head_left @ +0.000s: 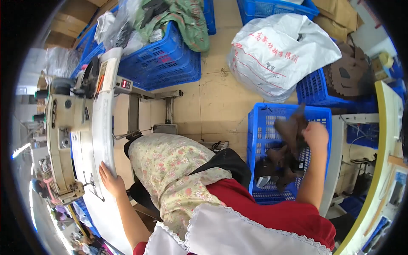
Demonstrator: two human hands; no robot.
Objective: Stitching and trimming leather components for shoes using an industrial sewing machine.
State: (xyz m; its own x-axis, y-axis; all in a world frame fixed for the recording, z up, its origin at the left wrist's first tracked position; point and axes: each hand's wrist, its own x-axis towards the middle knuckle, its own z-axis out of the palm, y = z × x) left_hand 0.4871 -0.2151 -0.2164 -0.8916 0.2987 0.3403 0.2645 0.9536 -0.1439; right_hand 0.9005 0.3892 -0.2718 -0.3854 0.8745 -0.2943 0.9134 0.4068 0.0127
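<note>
My left hand (111, 180) lies on the near edge of the white sewing table (102, 140), fingers stretched out and holding nothing. Beyond it on that table stands a sewing machine (70, 114). On my right side, my right hand (317, 135) is closed over a blue plastic crate (253, 140), gripping a dark brown piece of material (289, 129) that is smeared by motion. Below it in the crate lie more dark brown pieces (278, 158), loosely heaped, along with a small whitish item (266, 182) whose kind I cannot make out.
A full white sack (276, 55) stands beyond the crate, beside another blue crate with brown pieces (346, 70). Far left, a blue crate (170, 59) holds bags and green cloth. A metal table leg (169, 110) rises from the floor. A yellow-edged table (382, 140) borders the right.
</note>
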